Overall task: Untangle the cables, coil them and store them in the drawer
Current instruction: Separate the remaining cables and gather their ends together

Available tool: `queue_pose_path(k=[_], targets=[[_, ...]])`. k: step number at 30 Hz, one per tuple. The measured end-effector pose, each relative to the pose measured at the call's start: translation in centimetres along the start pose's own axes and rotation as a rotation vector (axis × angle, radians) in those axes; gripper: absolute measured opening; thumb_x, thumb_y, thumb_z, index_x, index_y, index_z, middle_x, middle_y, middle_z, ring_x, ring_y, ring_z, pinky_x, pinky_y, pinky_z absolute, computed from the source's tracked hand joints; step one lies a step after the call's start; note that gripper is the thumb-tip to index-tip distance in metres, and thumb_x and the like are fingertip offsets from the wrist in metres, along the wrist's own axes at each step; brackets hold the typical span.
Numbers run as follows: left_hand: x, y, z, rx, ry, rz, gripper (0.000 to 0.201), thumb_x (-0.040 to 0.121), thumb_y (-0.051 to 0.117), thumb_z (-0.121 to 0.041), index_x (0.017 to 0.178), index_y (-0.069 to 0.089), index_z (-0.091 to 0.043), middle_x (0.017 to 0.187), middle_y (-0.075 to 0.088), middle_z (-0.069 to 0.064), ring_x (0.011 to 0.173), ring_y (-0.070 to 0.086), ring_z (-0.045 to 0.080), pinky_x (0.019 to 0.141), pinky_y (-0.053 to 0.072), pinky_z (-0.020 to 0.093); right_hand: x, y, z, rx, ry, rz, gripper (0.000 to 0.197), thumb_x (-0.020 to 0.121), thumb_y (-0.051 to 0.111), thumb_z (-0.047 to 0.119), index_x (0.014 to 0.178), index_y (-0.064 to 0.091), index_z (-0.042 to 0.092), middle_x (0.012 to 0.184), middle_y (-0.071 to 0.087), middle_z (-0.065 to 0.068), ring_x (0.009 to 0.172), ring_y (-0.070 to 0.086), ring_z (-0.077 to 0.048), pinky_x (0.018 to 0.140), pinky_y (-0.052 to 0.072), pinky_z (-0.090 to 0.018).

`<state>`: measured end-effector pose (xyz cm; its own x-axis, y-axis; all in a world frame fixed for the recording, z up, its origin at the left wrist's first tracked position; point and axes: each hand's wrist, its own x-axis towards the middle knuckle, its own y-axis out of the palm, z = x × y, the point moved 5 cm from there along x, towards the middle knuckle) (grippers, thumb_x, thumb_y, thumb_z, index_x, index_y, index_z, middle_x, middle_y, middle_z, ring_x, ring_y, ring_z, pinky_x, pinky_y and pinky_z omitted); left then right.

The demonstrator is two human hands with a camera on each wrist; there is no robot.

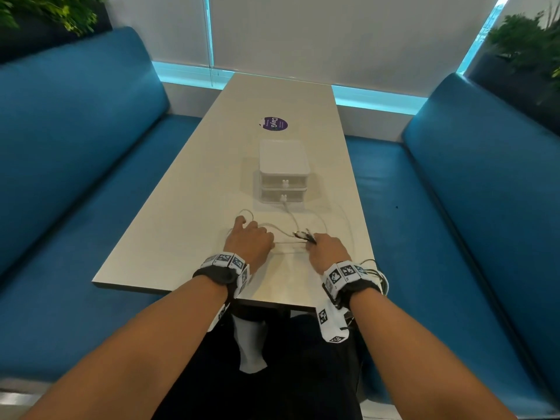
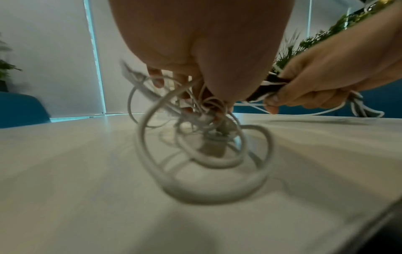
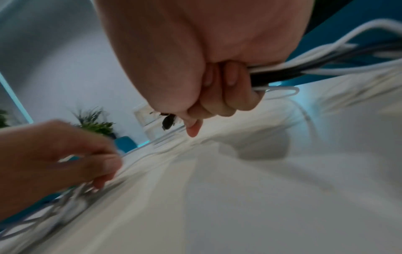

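Cables [image 1: 291,228], thin, round and mostly white with a few black strands among them, lie in a loose tangle of loops on the near part of the table [image 1: 188,225], a long matte off-white slab with square edges. The left hand [image 1: 248,241] rests knuckles-up on the left side of the tangle, its fingers curled down into the white loops; from the left wrist view its fingertips [image 2: 158,82] are buried in a knot of springy coils and small plugs, though blur hides exactly which strand they pinch. The right hand [image 1: 328,248] is closed in a fist around a bundle of white and black cords, with dark connector ends [image 1: 303,234] poking out ahead of the knuckles; in the right wrist view the fingers [image 3: 232,86] are wrapped tight over the bundle, whose smooth strands fan out behind the palm. A single thin white strand runs taut between the two hands. Just beyond the tangle stands the drawer unit [image 1: 284,174], a small boxy organiser of frosted translucent plastic with rounded corners and two stacked drawers, both closed, each with a small white knob; one cable runs up to touch its lower front. Farther along the table lies a round purple sticker [image 1: 274,123]. Smooth blue padded benches [image 1: 75,153] flank the table on both sides
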<state>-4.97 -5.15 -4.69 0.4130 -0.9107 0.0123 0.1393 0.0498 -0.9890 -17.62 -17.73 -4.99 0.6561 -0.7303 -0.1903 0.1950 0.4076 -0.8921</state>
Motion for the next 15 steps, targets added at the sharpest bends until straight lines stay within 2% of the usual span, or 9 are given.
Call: queue_pose_path(k=[3,6,8,11,15], targets=[[0.0,0.3,0.7,0.032,0.033,0.018,0.026,0.104,0.041,-0.032,0.111,0.065,-0.025,0.104,0.066,-0.005,0.11,0.053,0.021,0.106,0.024,0.049,0.2,-0.7,-2.2,-0.015,0.097,-0.016,0.026,0.099,0.047,0.031,0.107,0.064,0.013,0.097,0.064,-0.01,0.084,0.062,-0.03,0.075,0.054,-0.037],[0.2,0.3,-0.5,0.049,0.048,0.052,0.023,0.101,0.043,-0.025,0.112,0.064,-0.024,0.106,0.066,-0.004,0.112,0.052,0.023,0.107,0.024,0.049,-0.3,-0.6,-2.2,-0.046,0.122,-0.05,0.025,0.1,0.044,0.028,0.11,0.061,0.014,0.105,0.063,-0.011,0.09,0.063,-0.031,0.075,0.051,-0.035],[0.4,0.2,-1.6,0.066,0.063,0.06,0.023,0.098,0.045,-0.022,0.11,0.065,-0.024,0.104,0.067,-0.003,0.111,0.052,0.024,0.106,0.023,0.048,-0.7,-0.6,-1.5,-0.046,0.098,-0.101,0.024,0.101,0.04,0.027,0.111,0.06,0.016,0.105,0.063,-0.012,0.094,0.063,-0.033,0.073,0.047,-0.035],[0.6,-0.1,-3.0,0.073,0.09,0.061,0.022,0.095,0.046,-0.021,0.104,0.066,-0.024,0.098,0.069,-0.002,0.108,0.052,0.024,0.101,0.023,0.047,-1.1,-0.6,-0.2,-0.012,0.03,-0.157,0.023,0.102,0.038,0.027,0.108,0.058,0.017,0.101,0.063,-0.012,0.091,0.062,-0.035,0.072,0.048,-0.037],[0.7,-1.1,-4.5,0.011,0.085,0.021,0.025,0.092,0.044,-0.016,0.103,0.064,-0.026,0.095,0.069,-0.004,0.106,0.051,0.023,0.099,0.026,0.046,-1.7,0.6,1.4,0.044,-0.087,-0.062,0.023,0.099,0.042,0.023,0.105,0.062,0.015,0.102,0.067,-0.011,0.096,0.062,-0.033,0.075,0.048,-0.036]])
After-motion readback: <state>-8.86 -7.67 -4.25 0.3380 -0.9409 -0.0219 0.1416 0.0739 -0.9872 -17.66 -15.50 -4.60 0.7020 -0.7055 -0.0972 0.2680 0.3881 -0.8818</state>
